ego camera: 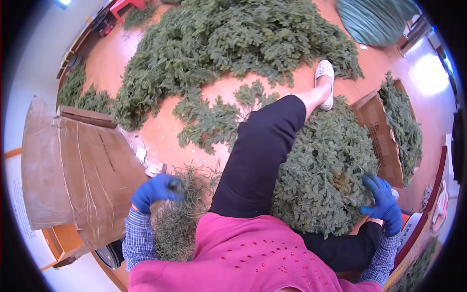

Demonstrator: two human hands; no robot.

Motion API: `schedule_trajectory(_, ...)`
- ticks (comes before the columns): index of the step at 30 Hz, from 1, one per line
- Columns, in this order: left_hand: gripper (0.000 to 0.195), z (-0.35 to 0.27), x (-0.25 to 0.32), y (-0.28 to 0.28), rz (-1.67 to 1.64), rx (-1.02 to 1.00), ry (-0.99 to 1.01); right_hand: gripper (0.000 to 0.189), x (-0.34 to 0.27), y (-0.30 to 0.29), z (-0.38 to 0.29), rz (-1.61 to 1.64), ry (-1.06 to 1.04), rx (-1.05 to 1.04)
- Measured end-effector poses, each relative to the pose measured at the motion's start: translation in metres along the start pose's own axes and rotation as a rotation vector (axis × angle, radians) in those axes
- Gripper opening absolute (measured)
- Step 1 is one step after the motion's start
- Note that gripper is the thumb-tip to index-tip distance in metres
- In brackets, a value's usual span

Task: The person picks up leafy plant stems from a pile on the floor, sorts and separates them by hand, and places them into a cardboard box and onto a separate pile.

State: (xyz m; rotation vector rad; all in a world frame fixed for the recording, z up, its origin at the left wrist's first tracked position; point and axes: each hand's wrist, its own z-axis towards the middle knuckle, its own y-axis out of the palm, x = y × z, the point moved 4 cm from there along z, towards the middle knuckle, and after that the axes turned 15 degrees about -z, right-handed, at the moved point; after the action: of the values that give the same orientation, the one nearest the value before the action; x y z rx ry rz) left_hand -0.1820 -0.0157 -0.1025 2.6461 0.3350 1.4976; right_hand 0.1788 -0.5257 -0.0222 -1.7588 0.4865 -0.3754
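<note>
My left hand, in a blue knit glove, curls at the lower left. A small dark thing sits between its thumb and fingers, too blurred to name. Below and beside that hand lies a tangle of thin bare green stems. My right hand, gloved alike, is spread with nothing seen in it. It is at the right edge of a heap of leafy green sprigs between my legs; whether it touches them I cannot tell. Brownish sprigs show in this heap.
A large mound of greenery spreads across the floor ahead, with loose sprigs nearer me. A cardboard box at right holds more sprigs. Flattened cardboard stands at left. A green sack is at the far right.
</note>
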Motion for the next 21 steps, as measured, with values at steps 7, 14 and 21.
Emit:
schedule_trajectory(7, 0.041, 0.022, -0.011, -0.046, 0.915, 0.532, -0.471, 0.059, 0.022, -0.015, -0.002, 0.366, 0.219, -0.073)
schedule_trajectory(14, 0.03, 0.103, -0.021, -0.118, 1.09, 0.88, -0.271, 0.047, 0.026, 0.012, -0.003, 0.254, 0.267, -0.015)
schedule_trajectory(21, 0.026, 0.185, -0.086, -0.15, 1.135, 0.974, -0.083, 0.044, 0.023, 0.025, 0.006, 0.112, 0.243, 0.005)
